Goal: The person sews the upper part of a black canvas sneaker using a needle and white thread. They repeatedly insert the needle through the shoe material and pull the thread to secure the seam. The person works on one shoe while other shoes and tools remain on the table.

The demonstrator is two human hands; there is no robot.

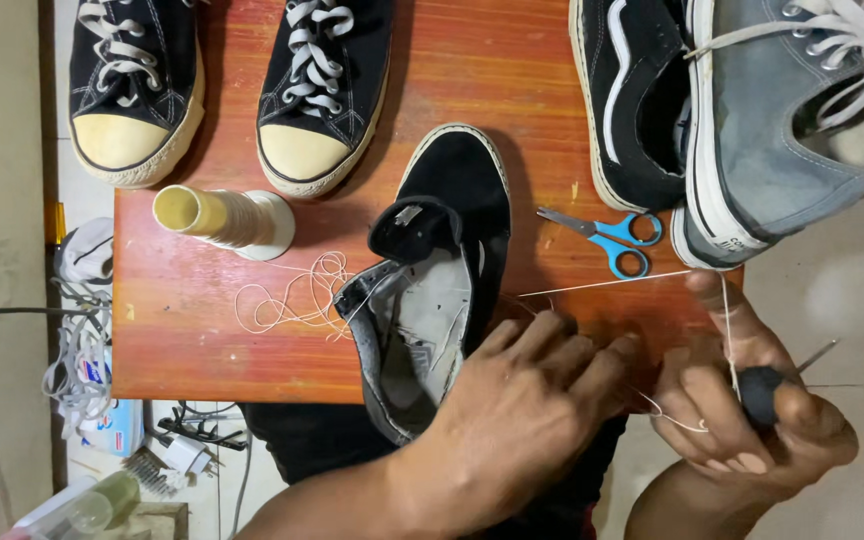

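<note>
On the small reddish wooden table (202, 330) we've got a worn black suede sneaker (452, 240) lying with its grey insole up, toe pointing away. Our left hand (522, 410) presses flat on its heel side, fingers spread and holding nothing. Our right hand (752, 410) is curled tight round a black-handled awl (777, 385) with white thread (602, 284) looped over the thumb. Blue-handled scissors (607, 238) sit just beside the sneaker, a cream thread spool (222, 218) to its left, and 2 black canvas high-tops (232, 90) beyond.
</note>
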